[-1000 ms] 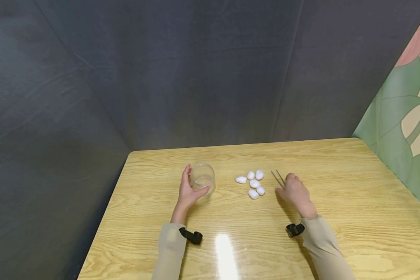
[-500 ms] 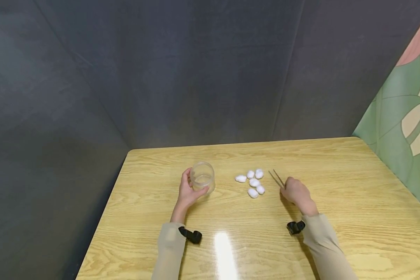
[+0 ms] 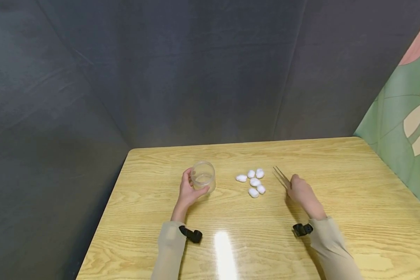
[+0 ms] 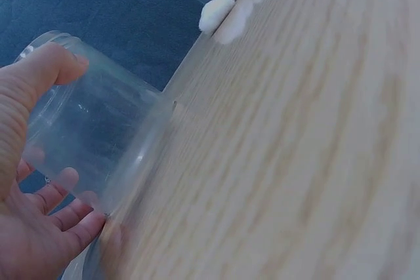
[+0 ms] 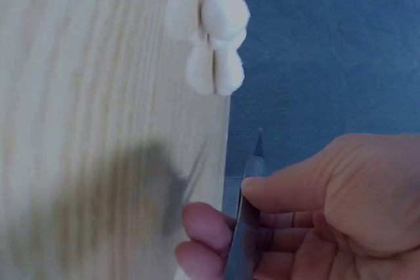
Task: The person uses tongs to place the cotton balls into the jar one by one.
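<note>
A clear plastic jar with an open top stands on the left part of the table. My left hand holds it, thumb on the near side and fingers round the far side; the left wrist view shows the thumb up by the jar's rim. Metal tweezers are pinched between thumb and fingers of my right hand, their tips pointing away and to the left. Several white cotton balls lie in a loose group between the jar and the tweezers, and nothing is between the tweezer tips.
The wooden table ends at a dark curtain at the back and left. A patterned cloth with leaves hangs on the right. Both wrists carry a small black camera, such as the right one. Light glares off the table's front.
My right hand has shifted to the right with the tweezers, and their tips stand closer together now. The left hand, jar and cotton balls stay in place.
</note>
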`<state>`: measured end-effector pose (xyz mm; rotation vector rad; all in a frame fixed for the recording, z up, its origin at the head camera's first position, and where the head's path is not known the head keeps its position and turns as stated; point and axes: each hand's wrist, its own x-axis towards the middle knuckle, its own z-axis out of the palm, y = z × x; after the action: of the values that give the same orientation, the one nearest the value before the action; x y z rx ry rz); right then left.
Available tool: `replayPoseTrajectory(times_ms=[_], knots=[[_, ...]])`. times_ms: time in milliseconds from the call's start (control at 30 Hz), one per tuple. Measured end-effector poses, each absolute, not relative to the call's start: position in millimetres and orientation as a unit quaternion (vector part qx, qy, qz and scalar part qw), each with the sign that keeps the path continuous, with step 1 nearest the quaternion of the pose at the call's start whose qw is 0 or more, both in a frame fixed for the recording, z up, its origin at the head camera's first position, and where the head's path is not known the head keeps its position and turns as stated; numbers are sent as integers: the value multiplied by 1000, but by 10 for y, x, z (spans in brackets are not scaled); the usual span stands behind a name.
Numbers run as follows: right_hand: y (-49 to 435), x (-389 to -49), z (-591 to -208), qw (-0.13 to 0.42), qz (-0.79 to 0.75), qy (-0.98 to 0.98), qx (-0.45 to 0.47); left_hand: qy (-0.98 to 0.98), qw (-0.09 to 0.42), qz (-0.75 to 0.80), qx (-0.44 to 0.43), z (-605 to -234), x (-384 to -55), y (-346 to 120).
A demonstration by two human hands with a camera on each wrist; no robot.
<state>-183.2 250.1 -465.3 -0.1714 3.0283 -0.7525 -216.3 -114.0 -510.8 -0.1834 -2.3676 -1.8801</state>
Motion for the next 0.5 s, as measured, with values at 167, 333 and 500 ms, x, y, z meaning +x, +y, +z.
replayPoseTrajectory(times_ms=[167,333,500], knots=[[2520,-1714,-4627,-4,-239,968,-78,-781,53,-620,-59,-5112,-2172,-1135],[2542,-1611,-4601,-19,-229,969,-95,-779,56,-621,-68,-5102,-2168,-1141],[2536,-1516,-4564,-1,-228,968,-104,-778,56,-622,-69,-5103,-2158,-1150]])
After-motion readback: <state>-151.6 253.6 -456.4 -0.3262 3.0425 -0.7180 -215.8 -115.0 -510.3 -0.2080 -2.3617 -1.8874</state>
